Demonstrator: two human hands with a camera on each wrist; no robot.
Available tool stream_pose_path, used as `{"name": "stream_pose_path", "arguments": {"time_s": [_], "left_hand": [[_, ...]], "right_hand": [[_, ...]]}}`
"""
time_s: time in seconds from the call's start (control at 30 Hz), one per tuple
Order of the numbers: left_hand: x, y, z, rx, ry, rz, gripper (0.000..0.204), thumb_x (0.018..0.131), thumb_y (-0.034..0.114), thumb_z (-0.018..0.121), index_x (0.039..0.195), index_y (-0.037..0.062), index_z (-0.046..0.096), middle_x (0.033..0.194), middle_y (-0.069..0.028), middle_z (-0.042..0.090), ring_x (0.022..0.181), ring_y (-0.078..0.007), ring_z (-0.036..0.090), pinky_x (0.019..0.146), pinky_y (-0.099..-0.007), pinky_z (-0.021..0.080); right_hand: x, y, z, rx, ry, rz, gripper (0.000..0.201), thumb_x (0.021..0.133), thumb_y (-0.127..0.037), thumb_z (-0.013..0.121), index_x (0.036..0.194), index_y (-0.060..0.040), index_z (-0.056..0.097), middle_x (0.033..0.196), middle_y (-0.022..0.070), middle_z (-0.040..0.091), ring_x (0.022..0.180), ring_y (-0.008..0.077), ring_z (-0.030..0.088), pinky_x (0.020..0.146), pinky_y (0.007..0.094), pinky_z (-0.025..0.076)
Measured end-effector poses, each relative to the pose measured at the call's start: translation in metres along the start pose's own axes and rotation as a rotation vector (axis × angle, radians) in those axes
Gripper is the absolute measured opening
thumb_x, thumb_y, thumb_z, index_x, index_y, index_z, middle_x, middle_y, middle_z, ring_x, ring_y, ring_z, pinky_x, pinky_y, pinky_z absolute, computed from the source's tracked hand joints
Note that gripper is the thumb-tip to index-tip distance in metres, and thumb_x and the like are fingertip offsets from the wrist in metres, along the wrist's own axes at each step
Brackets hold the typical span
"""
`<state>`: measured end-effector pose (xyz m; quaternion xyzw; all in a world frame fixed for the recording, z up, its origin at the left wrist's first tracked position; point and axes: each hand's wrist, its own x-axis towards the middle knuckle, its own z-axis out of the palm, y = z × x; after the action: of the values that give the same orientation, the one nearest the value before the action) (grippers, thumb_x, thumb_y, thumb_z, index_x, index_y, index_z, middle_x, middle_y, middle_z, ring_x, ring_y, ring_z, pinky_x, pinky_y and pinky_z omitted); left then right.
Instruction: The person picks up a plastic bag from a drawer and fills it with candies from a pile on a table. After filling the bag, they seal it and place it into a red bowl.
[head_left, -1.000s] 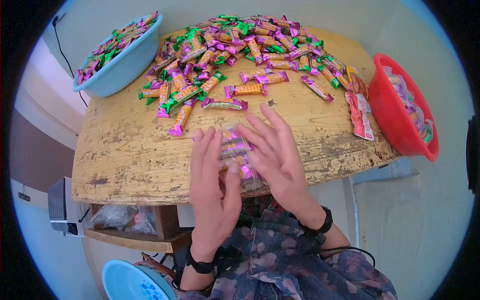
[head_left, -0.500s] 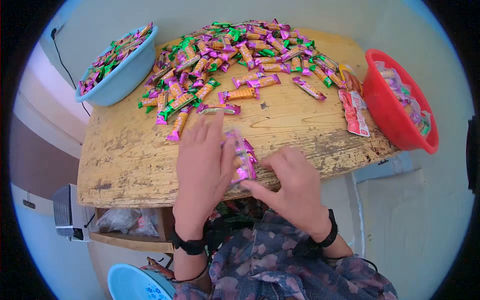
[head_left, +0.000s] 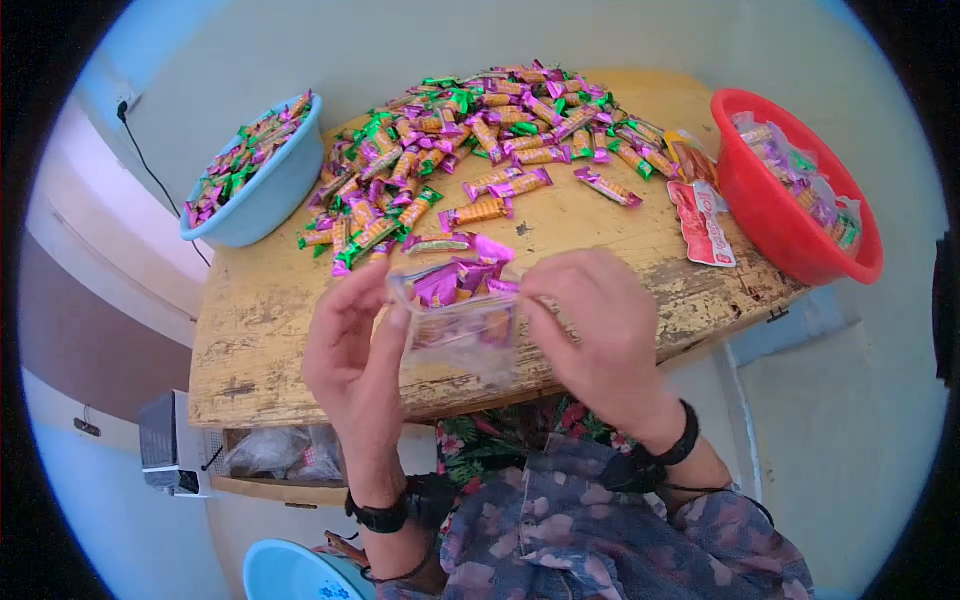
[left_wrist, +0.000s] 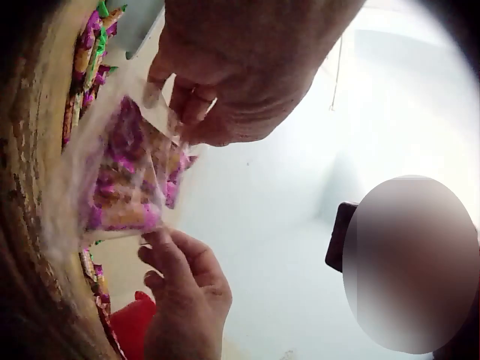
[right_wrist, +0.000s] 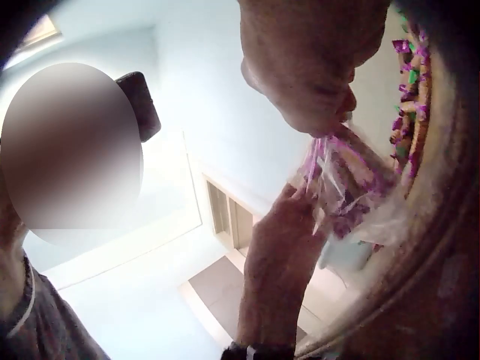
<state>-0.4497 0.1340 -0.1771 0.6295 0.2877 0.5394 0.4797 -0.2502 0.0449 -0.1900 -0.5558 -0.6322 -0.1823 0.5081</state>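
Clear, crinkly plastic bag (head_left: 490,352) hangs between both hands at the near edge of the wooden table (head_left: 270,320), its yellow paint flaked and pitted. Glossy, purple-ended packets (head_left: 455,285) show through the film and at the mouth; loose stick-shaped ones heap behind. Left hand (head_left: 350,350) pinches one side of the bag, thumb to fingers; right hand (head_left: 600,325) grips the opposite corner, hands apart. Half a second ago the bag lies under the left palm; now it is lifted, mouth spread.

bag (head_left: 458,345) — clear, glossy plastic | wrappers (head_left: 440,287): shiny | tabletop (head_left: 270,335) — rough, worn wood | red basin (head_left: 752,205): smooth plastic
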Motion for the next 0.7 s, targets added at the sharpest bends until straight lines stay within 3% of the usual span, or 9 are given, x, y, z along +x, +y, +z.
{"name": "stream_pose_path", "arguments": {"time_s": [0.07, 0.13, 0.23, 0.27, 0.3, 0.4, 0.5, 0.6, 0.7], "left_hand": [[-0.005, -0.007, -0.009, -0.074, 0.046, 0.098, 0.043, 0.097, -0.004, 0.075, 0.140, -0.0018, 0.067, 0.123, -0.0067, 0.071, 0.114, -0.0146, 0.068, 0.107, -0.0341, 0.054], [-0.006, -0.019, -0.012, -0.084, 0.029, 0.055, 0.046, 0.096, -0.004, 0.076, 0.140, -0.0009, 0.067, 0.126, -0.0075, 0.070, 0.119, -0.0167, 0.066, 0.110, -0.0357, 0.052], [-0.011, -0.032, -0.016, -0.025, -0.047, 0.057, 0.049, 0.093, -0.004, 0.077, 0.141, -0.0005, 0.066, 0.132, -0.0087, 0.067, 0.128, -0.0192, 0.063, 0.114, -0.0381, 0.050], [-0.011, -0.034, -0.016, 0.006, -0.081, 0.067, 0.051, 0.092, -0.004, 0.077, 0.141, -0.0005, 0.066, 0.134, -0.0090, 0.066, 0.131, -0.0200, 0.062, 0.115, -0.0389, 0.049], [-0.015, -0.023, -0.014, 0.082, -0.104, 0.139, 0.050, 0.087, -0.004, 0.078, 0.136, 0.0017, 0.070, 0.134, -0.0103, 0.064, 0.131, -0.0226, 0.061, 0.114, -0.0413, 0.048], [-0.011, -0.023, -0.029, 0.326, -0.245, 0.328, 0.041, 0.087, -0.001, 0.080, 0.127, 0.0040, 0.072, 0.133, -0.0130, 0.065, 0.132, -0.0256, 0.059, 0.118, -0.0443, 0.044], [-0.008, -0.013, -0.033, 0.565, -0.258, 0.349, 0.027, 0.086, -0.002, 0.080, 0.111, 0.0037, 0.073, 0.128, -0.0136, 0.066, 0.126, -0.0283, 0.062, 0.115, -0.0436, 0.046], [-0.004, -0.009, -0.037, 0.540, -0.162, 0.402, 0.022, 0.086, -0.005, 0.078, 0.105, 0.0048, 0.073, 0.124, -0.0140, 0.065, 0.120, -0.0310, 0.064, 0.107, -0.0421, 0.049], [-0.003, 0.011, -0.026, 0.547, 0.098, 0.603, 0.018, 0.089, -0.005, 0.076, 0.105, 0.0033, 0.073, 0.124, -0.0143, 0.068, 0.117, -0.0302, 0.066, 0.103, -0.0419, 0.052]], "right_hand": [[0.014, -0.001, -0.006, -0.011, 0.028, -0.120, 0.018, 0.083, -0.007, 0.079, 0.099, -0.0074, 0.070, 0.098, 0.0087, 0.069, 0.089, 0.0300, 0.067, 0.074, 0.0438, 0.053], [0.019, -0.002, -0.007, -0.029, 0.016, -0.211, 0.018, 0.082, -0.007, 0.079, 0.097, -0.0069, 0.070, 0.098, 0.0087, 0.069, 0.088, 0.0286, 0.066, 0.072, 0.0419, 0.054], [0.012, -0.001, -0.007, -0.021, -0.185, -0.214, 0.022, 0.081, -0.004, 0.078, 0.101, -0.0050, 0.068, 0.101, 0.0104, 0.069, 0.085, 0.0295, 0.068, 0.070, 0.0425, 0.055], [0.012, 0.000, -0.004, 0.038, -0.160, -0.215, 0.023, 0.082, -0.003, 0.077, 0.103, -0.0045, 0.068, 0.102, 0.0114, 0.069, 0.085, 0.0304, 0.069, 0.070, 0.0427, 0.056], [0.010, -0.001, -0.001, 0.098, -0.141, -0.207, 0.023, 0.083, -0.002, 0.076, 0.105, -0.0041, 0.067, 0.103, 0.0123, 0.069, 0.085, 0.0312, 0.070, 0.070, 0.0430, 0.057], [-0.001, -0.001, -0.003, 0.170, -0.198, -0.158, 0.026, 0.086, -0.001, 0.074, 0.110, -0.0028, 0.065, 0.108, 0.0149, 0.070, 0.087, 0.0342, 0.072, 0.072, 0.0436, 0.060], [0.000, 0.004, -0.003, 0.185, -0.202, -0.184, 0.026, 0.088, 0.000, 0.072, 0.113, -0.0024, 0.067, 0.109, 0.0157, 0.071, 0.090, 0.0354, 0.074, 0.074, 0.0425, 0.061], [0.009, 0.003, -0.009, 0.144, -0.169, -0.244, 0.025, 0.088, 0.000, 0.073, 0.113, -0.0026, 0.070, 0.106, 0.0151, 0.071, 0.091, 0.0348, 0.074, 0.075, 0.0416, 0.062], [0.024, -0.004, -0.013, 0.117, -0.102, -0.349, 0.024, 0.088, -0.001, 0.074, 0.111, -0.0032, 0.072, 0.101, 0.0137, 0.070, 0.090, 0.0330, 0.074, 0.073, 0.0412, 0.061]]}}
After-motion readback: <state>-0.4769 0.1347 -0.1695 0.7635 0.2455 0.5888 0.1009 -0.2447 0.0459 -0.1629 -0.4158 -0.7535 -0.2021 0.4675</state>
